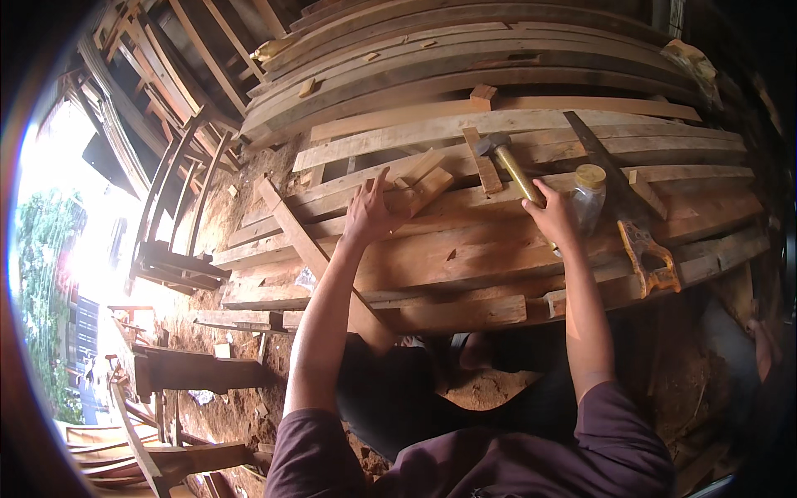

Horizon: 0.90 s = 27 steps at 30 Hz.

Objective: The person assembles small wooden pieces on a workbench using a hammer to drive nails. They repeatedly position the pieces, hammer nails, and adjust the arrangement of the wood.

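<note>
My right hand [554,217] is closed around the yellowish handle of a hammer [516,170], whose dark metal head points away from me over the boards. My left hand [369,214] has its fingers spread at the left end of some small wood blocks [430,187]. It is at or against the blocks; whether it touches them is hard to tell. A short wooden strip [482,163] lies left of the hammer. Just right of my right hand stands a clear jar [589,195] with a yellowish lid. Beyond the jar lies a handsaw [647,256] with an orange-brown handle.
Long boards [465,249] form the uneven work surface in front of me. More planks [465,62] are stacked behind. A slanting board [320,257] crosses near my left forearm. Wooden frames [187,187] stand on the dirt at left. A small block [647,192] lies by the saw blade.
</note>
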{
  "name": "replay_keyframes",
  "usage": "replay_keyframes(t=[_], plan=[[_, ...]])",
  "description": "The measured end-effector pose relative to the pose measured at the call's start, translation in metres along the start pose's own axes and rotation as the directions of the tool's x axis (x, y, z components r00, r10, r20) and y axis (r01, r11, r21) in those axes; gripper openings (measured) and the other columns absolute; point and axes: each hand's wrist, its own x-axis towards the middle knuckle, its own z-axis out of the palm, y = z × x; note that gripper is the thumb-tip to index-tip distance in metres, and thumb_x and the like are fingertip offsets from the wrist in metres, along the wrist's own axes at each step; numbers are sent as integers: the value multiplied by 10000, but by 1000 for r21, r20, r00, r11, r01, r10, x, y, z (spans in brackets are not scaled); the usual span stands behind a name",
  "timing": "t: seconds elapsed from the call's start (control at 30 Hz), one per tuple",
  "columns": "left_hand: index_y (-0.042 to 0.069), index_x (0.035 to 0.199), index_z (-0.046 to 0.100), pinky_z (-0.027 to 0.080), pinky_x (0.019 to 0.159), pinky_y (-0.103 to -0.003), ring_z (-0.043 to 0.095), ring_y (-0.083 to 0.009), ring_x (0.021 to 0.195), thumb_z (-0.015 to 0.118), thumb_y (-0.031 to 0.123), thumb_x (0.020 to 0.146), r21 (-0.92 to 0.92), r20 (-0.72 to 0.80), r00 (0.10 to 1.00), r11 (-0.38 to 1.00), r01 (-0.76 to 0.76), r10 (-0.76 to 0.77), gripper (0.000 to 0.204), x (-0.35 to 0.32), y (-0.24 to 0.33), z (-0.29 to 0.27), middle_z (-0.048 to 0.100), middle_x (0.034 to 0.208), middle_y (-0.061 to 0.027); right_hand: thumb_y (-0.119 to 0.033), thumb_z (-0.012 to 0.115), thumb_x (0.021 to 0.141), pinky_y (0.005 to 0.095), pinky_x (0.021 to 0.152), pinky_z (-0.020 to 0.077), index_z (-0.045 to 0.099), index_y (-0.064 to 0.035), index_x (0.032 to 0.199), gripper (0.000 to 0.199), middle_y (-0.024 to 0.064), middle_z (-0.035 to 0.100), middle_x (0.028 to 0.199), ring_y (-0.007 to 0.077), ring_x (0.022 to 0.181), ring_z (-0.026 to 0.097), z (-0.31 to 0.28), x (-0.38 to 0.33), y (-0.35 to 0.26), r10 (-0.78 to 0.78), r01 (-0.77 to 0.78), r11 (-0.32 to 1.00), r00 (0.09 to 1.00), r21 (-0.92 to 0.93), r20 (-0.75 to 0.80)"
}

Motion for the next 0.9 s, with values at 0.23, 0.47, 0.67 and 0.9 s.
replay_keyframes(t=[0.23,0.47,0.67,0.9], plan=[[85,1617,453,509,1105,-518,620,-420,1299,928,453,753,-154,-58,998,988,-6,-3,1053,-1,3,-6,642,1379,-239,-386,724,993,491,1021,558,610,-61,1524,633,260,741,1288,409,1207,717,-4,-4,-6,7,-7,1000,999,8,32],[87,1617,459,549,1043,-502,674,-390,1225,933,505,758,-111,-11,994,988,105,-107,1067,-3,26,-22,664,1347,-233,-393,719,1001,483,1016,560,612,-62,1522,626,254,748,1267,411,1196,718,-4,-6,-8,22,-22,1000,999,-6,37],[152,1661,405,524,1073,-529,640,-413,1286,920,565,744,10,72,988,991,133,-134,1130,-3,29,-17,628,1400,-250,-392,717,1007,479,1023,556,595,-72,1538,631,250,733,1303,413,1221,705,-6,-5,-10,29,-28,999,997,-25,66],[206,1732,221,413,1182,-603,546,-465,1382,946,475,758,254,154,975,960,117,-159,1243,-1,32,-4,656,1421,-215,-395,716,1013,479,1065,537,555,-80,1573,662,244,698,1397,421,1295,671,-10,-5,-14,90,-86,996,987,-30,136]])
